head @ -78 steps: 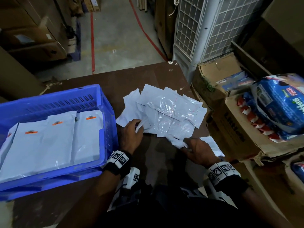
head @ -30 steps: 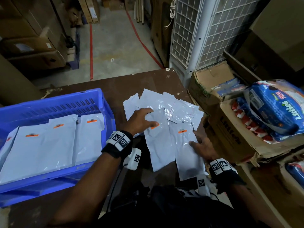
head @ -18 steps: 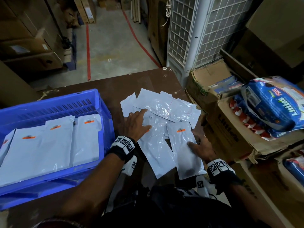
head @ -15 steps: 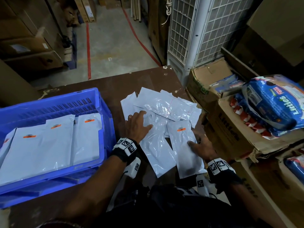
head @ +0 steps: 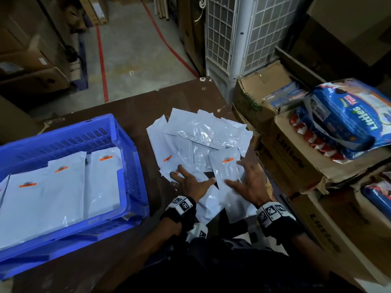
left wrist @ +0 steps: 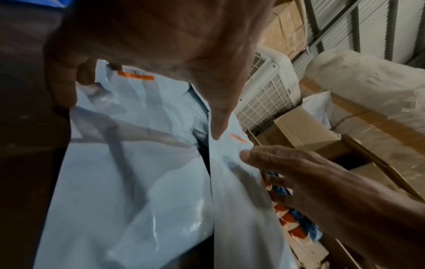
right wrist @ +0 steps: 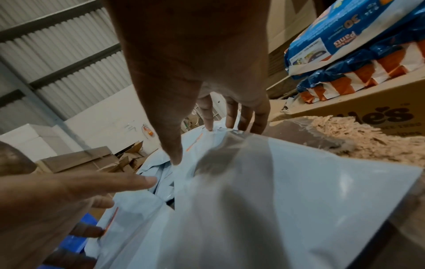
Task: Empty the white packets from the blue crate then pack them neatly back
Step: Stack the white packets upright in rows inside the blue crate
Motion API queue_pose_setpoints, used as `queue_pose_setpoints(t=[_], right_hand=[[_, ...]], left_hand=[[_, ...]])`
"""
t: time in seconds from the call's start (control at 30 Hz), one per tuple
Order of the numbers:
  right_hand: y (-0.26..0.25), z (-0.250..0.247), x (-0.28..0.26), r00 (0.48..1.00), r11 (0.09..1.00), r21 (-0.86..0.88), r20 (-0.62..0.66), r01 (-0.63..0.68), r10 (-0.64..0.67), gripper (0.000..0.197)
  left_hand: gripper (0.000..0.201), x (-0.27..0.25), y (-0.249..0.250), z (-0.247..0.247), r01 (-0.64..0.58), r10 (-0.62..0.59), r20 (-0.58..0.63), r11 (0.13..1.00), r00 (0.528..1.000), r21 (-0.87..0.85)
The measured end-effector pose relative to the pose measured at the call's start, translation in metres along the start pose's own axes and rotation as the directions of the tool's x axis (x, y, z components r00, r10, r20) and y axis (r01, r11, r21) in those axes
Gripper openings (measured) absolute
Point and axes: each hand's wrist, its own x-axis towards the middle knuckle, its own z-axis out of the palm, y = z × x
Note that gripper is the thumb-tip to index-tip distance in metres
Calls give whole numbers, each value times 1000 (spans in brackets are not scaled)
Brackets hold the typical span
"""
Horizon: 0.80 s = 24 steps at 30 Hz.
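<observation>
The blue crate (head: 131, 161) stands on the left of the brown table (head: 179, 102), with several white packets (head: 63, 197) lying flat in it, orange labels up. A loose pile of white packets (head: 201, 138) lies mid-table. At its near edge two long packets (head: 226, 166) lie side by side. My left hand (head: 190, 178) rests flat on the left one, fingers spread. My right hand (head: 243, 178) lies flat on the right one. In the left wrist view the two packets (left wrist: 138, 163) nearly meet edge to edge. In the right wrist view my fingertips (right wrist: 209, 127) touch the packet (right wrist: 276, 200).
Cardboard boxes (head: 296, 161) crowd the table's right edge, with a blue nappy pack (head: 342, 115) on top. A white air cooler (head: 239, 34) stands behind the table's far right corner. Bare table shows beyond the pile and in front of the crate.
Two labelled packets were drawn out of the pile toward me. Both hands have since slid inward along them and now lie closer together. The crate's contents have not changed.
</observation>
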Motion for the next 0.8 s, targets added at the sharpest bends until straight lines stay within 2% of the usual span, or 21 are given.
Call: queue_pose_setpoints(t=[0.13,0.23,0.33,0.47,0.63,0.73,0.8], right_hand=[[-4,6,-7,984,982,-165,138,-86,109,109],[-8,11,-12,975,961,-261,173,-95,143,121],[-9,17,-18,977,945,-323,174,-60,122,116],[-5,21,-18,986,962,-273,152,-22,66,104],[5,16,-13,995,997,-71,97,14,-7,94],[12,13,-15,997,998,-54,71,11,-7,95],[13,13,-16,997,997,-81,78,-22,28,98]], left_hand=[[118,-2,-5,16,-101,110,-74,988,991,118],[114,-5,-8,21,-138,159,-92,969,983,203],[109,-6,-12,21,-180,205,-87,955,975,234],[95,-4,-17,16,-290,316,-77,926,946,241],[100,-1,-28,2,-375,390,34,851,920,368],[107,-4,-37,-5,-353,391,-8,839,920,414],[112,-6,-41,-5,-280,352,-89,852,932,442]])
